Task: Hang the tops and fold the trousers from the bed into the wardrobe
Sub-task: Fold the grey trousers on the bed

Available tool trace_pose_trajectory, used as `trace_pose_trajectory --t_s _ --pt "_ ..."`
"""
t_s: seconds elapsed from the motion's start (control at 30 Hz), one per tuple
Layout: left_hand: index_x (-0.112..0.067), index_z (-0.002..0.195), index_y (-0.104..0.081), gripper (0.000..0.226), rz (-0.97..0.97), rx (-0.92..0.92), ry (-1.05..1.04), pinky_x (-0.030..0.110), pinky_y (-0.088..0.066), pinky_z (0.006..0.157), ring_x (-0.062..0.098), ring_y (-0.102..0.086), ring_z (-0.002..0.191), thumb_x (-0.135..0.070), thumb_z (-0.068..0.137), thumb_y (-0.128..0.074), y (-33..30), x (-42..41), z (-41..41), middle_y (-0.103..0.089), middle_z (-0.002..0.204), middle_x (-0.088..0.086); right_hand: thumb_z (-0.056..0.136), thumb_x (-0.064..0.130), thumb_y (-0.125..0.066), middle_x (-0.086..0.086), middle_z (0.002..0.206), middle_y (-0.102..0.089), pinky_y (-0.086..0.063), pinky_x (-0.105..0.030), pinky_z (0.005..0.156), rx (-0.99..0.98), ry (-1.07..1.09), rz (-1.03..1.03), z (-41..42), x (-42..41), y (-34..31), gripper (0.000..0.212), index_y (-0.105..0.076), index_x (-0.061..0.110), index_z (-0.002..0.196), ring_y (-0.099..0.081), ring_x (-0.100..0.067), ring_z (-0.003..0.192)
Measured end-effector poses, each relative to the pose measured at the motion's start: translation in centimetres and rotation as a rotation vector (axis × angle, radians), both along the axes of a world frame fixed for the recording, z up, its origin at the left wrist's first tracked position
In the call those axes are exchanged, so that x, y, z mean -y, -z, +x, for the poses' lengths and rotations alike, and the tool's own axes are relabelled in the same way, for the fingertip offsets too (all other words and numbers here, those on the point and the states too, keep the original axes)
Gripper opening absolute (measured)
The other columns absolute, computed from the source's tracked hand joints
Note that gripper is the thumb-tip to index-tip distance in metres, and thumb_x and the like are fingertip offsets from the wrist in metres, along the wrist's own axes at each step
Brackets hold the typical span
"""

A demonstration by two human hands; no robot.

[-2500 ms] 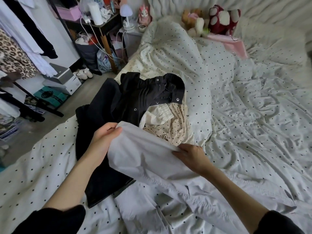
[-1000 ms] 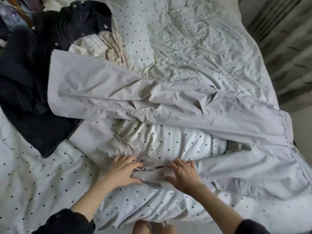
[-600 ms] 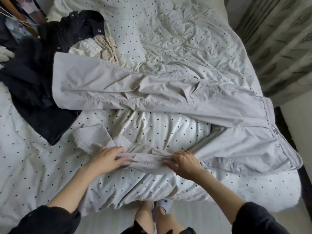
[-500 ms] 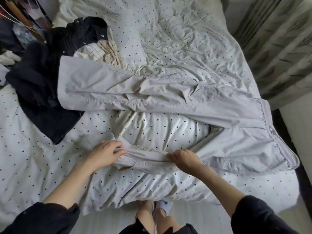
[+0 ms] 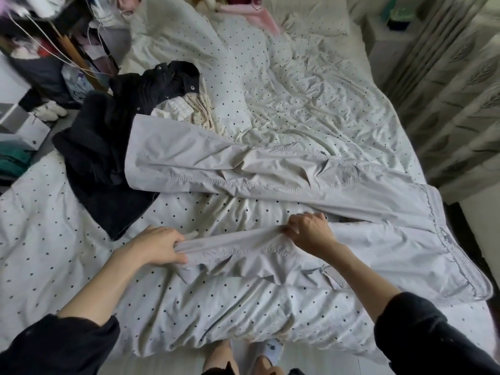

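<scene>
Pale grey trousers (image 5: 270, 169) lie spread across the polka-dot bed (image 5: 311, 98), waistband at the right edge. The far leg lies flat, its cuff over a black garment (image 5: 102, 147). My left hand (image 5: 159, 246) and my right hand (image 5: 308, 232) both grip the near leg, which is bunched and lifted slightly off the duvet between them. A cream dotted garment (image 5: 200, 115) lies under the black one's collar.
A cluttered rack and side table (image 5: 67, 50) with cables stand at the upper left, with boxes (image 5: 21, 125) on the floor below. Curtains (image 5: 454, 104) hang on the right. Soft toys and a pink item (image 5: 259, 14) lie near the headboard. My feet (image 5: 243, 358) stand at the bed's near edge.
The trousers went from being held up to lying spread on the bed. Both hands moved to the near leg, gripped it, and have drawn it up and taut between them.
</scene>
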State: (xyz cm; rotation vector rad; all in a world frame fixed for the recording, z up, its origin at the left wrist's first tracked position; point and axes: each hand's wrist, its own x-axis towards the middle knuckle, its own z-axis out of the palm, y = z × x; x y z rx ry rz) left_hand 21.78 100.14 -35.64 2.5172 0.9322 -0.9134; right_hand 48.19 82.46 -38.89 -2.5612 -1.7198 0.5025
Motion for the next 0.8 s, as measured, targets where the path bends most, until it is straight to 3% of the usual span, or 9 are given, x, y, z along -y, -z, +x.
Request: trace_pose_trajectory --t_s 0.1,0.17,0.3,0.4,0.53,0.57,0.63,0.7,0.8 --pt "-0.021 0.055 -0.035 0.049 -0.162 0.030 -0.129 0.025 -0.020 0.050 0.011 -0.032 0.053 -0.048 0.078 -0.068 -0.9 -1.9 -1.1 -0.033 0.053 -0.008 0.093 0.042 -0.051 -0.010 0.096 -0.066 -0.036 -0.032 0.075 -0.190 0.067 -0.110 -0.3 0.2 -0.6 0.030 -0.061 0.013 0.098 -0.060 -0.030 0.093" --pt "-0.021 0.051 -0.043 0.045 -0.341 0.033 -0.211 0.024 -0.021 0.051 0.010 -0.030 0.053 -0.046 0.076 -0.073 -1.8 -2.9 -1.4 -0.033 0.049 -0.010 0.089 0.042 -0.059 -0.006 0.087 -0.059 -0.034 -0.027 0.069 -0.294 0.076 -0.214 -0.1 0.2 -1.1 0.028 -0.064 0.016 0.094 -0.054 -0.023 0.085" --pt "-0.027 0.051 -0.052 0.037 -0.504 -0.175 -0.224 0.018 -0.024 0.050 0.007 -0.032 0.053 -0.041 0.080 -0.070 -3.7 -4.3 -1.4 -0.038 0.049 -0.014 0.083 0.035 -0.068 -0.004 0.100 -0.063 -0.034 -0.022 0.074 -0.376 0.089 -0.389 0.3 -1.5 -1.9 0.031 -0.068 0.015 0.106 -0.054 -0.019 0.096" --pt "-0.022 0.062 -0.053 0.029 -0.460 -0.291 -0.160 0.019 -0.025 0.052 0.008 -0.036 0.058 -0.037 0.081 -0.069 -3.0 -6.0 -1.9 -0.044 0.062 -0.010 0.082 0.032 -0.068 -0.002 0.113 -0.065 -0.036 -0.022 0.076 -0.368 0.096 -0.479 0.5 -3.1 -2.1 0.031 -0.069 0.016 0.108 -0.055 -0.017 0.097" --pt "-0.016 0.056 -0.042 0.037 -0.323 -0.311 -0.192 0.023 -0.022 0.047 0.011 -0.031 0.052 -0.030 0.078 -0.068 -1.1 -8.5 -4.4 -0.034 0.059 -0.005 0.087 0.036 -0.061 0.001 0.100 -0.064 -0.039 -0.025 0.071 -0.272 0.069 -0.469 -0.1 -4.7 -1.0 0.020 -0.068 0.018 0.093 -0.055 -0.023 0.103" --pt "-0.012 0.058 -0.046 0.034 -0.286 -0.299 -0.208 0.023 -0.028 0.050 0.013 -0.037 0.056 -0.032 0.077 -0.067 -0.2 -9.3 -5.2 -0.036 0.062 -0.004 0.089 0.037 -0.059 -0.002 0.104 -0.064 -0.042 -0.026 0.075 -0.242 0.060 -0.465 -0.5 -5.4 -0.2 0.023 -0.067 0.017 0.098 -0.056 -0.024 0.106" --pt "-0.011 0.064 -0.048 0.030 -0.179 -0.218 -0.204 0.026 -0.041 0.072 0.019 -0.048 0.078 -0.037 0.075 -0.058 1.4 -10.3 -6.6 -0.041 0.074 -0.004 0.092 0.036 -0.054 -0.005 0.118 -0.062 -0.042 -0.031 0.090 -0.173 0.081 -0.431 -1.3 -6.2 1.1 0.029 -0.063 0.020 0.114 -0.055 -0.026 0.113" --pt "-0.018 0.065 -0.039 0.025 -0.095 -0.091 -0.167 0.030 -0.037 0.088 0.018 -0.047 0.083 -0.034 0.079 -0.051 3.2 -11.9 -7.1 -0.043 0.077 -0.004 0.094 0.032 -0.049 -0.006 0.120 -0.061 -0.036 -0.034 0.095 -0.079 0.124 -0.384 -1.9 -8.1 2.6 0.027 -0.060 0.023 0.117 -0.054 -0.026 0.114" --pt "-0.025 0.085 -0.046 0.005 0.015 0.058 -0.162 0.032 -0.031 0.097 0.015 -0.049 0.090 -0.028 0.087 -0.048 5.6 -14.2 -6.5 -0.051 0.085 -0.007 0.094 0.021 -0.042 -0.003 0.113 -0.064 -0.031 -0.035 0.089 0.045 0.159 -0.341 -2.7 -10.5 4.6 0.024 -0.061 0.021 0.109 -0.057 -0.023 0.107"
